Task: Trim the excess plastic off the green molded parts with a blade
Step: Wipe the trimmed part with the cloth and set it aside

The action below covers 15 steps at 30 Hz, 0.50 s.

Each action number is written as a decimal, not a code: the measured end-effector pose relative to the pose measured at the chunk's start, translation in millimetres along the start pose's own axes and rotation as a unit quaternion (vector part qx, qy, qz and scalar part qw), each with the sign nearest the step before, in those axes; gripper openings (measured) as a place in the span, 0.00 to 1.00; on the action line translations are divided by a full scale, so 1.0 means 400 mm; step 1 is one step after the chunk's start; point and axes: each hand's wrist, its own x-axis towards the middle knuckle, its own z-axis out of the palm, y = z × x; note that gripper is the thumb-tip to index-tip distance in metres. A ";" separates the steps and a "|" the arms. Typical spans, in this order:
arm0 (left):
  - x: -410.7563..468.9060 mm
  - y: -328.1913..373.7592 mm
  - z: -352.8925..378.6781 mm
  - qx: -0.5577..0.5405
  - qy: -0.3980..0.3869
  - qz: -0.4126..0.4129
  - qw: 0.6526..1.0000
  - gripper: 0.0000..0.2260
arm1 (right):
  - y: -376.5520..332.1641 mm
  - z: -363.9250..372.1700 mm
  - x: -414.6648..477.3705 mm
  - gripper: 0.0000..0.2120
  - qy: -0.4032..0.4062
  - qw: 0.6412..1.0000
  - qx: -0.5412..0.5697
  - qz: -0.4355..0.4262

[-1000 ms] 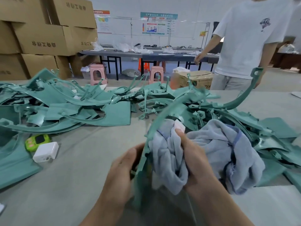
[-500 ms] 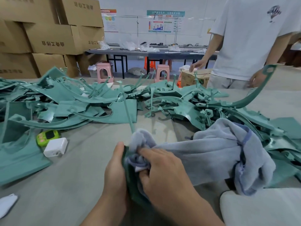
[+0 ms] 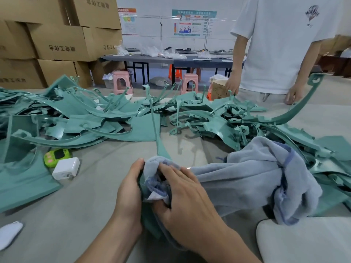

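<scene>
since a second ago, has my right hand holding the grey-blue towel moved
Yes. The right hand has shifted left, toward the white plastic charger block on the table, pressing the grey-blue towel onto the green molded plastic part.

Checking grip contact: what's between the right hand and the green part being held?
A grey-blue towel, bunched under the right hand against the green part; head view.
</scene>
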 end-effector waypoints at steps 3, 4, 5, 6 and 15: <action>0.011 0.018 -0.017 -0.015 0.003 -0.024 1.000 0.31 | -0.017 0.012 -0.009 0.28 -0.029 0.998 -0.044 -0.032; 0.013 0.025 -0.027 -0.030 0.001 -0.035 0.999 0.31 | -0.020 0.013 -0.011 0.26 -0.036 0.997 -0.057 -0.046; 0.011 0.034 -0.036 -0.038 0.015 -0.037 0.998 0.33 | -0.021 0.012 -0.011 0.24 -0.042 0.995 -0.063 -0.058; 0.008 0.042 -0.043 -0.034 0.035 -0.033 0.998 0.36 | -0.020 0.006 -0.009 0.21 -0.047 0.995 -0.058 -0.067; 0.007 0.071 -0.035 -0.063 -0.006 -0.052 0.997 0.40 | 0.003 0.021 -0.017 0.25 0.021 0.994 -0.108 0.021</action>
